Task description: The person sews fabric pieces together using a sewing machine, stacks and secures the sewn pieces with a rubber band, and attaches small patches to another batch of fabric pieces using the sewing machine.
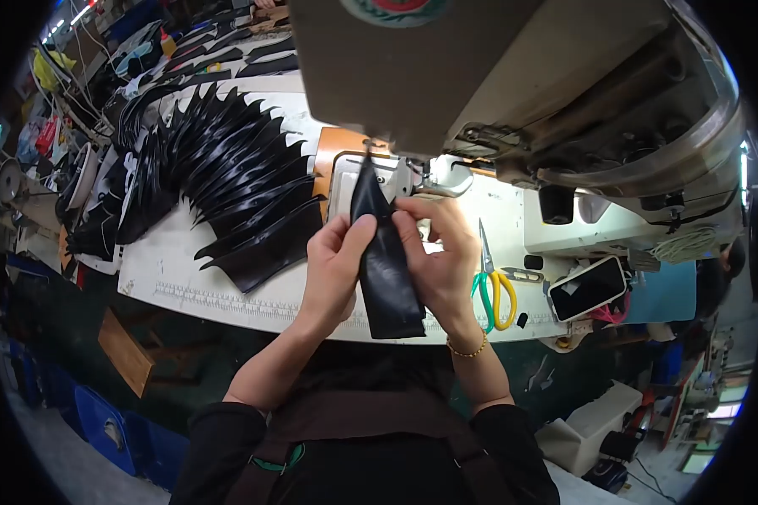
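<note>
Between my two hands is a long black leather piece (387, 278), narrow at its far end and wide at the end near me. My left hand (337, 261) grips its left edge, thumb on top. On the right edge, my right hand (442, 257) pinches it between thumb and fingers. The narrow tip points to the needle area of a sewing machine (396, 76); whether it lies under the presser foot I cannot tell. A fanned row of similar black leather pieces (236, 168) lies on the white table (177, 252) to the left.
Right of my right hand lie scissors (504, 299) with green and yellow handles, small thread snips (522, 274) and a phone (588, 289). A printed ruler (219, 296) runs along the table's front edge. Blue bins (105, 429) stand at lower left. The machine head overhangs the far side.
</note>
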A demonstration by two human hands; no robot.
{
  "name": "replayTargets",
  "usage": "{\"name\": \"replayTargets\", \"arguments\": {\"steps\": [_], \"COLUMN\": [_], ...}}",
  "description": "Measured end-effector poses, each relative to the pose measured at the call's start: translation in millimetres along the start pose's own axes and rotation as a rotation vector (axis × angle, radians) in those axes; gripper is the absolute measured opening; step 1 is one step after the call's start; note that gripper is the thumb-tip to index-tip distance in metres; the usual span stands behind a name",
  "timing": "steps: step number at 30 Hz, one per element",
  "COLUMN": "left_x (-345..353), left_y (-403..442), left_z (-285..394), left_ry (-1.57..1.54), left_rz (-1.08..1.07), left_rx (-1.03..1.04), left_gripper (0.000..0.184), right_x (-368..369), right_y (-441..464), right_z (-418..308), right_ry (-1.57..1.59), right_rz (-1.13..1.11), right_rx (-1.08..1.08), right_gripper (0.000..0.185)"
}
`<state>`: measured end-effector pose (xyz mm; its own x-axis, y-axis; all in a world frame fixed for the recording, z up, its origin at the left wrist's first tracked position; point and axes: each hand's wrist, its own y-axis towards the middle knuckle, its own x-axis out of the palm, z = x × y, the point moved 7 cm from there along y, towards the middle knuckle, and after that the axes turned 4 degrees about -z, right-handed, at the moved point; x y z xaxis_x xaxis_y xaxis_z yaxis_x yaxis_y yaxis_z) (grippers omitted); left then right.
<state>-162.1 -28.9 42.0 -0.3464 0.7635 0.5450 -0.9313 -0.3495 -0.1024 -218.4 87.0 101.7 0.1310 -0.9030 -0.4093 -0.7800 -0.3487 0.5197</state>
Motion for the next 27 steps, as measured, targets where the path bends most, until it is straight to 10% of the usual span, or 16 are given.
{"name": "replayTargets", "arguments": {"steps": [11, 27], "left_x": [31, 36], "left_y": [53, 62], "left_z": [20, 20], "left_ry": [0.385, 0.403], "left_rz": [-0.066, -0.088], "left_rx": [0.156, 0.084], "left_gripper": [0.013, 0.009], "right_x": [-23, -14], "right_y": [9, 11], "right_z": [26, 55], "right_ry": [-0.135, 0.521], "right_rz": [0.306, 0.176], "right_rx": [0.184, 0.528], "right_gripper": [0.024, 0.030]}}
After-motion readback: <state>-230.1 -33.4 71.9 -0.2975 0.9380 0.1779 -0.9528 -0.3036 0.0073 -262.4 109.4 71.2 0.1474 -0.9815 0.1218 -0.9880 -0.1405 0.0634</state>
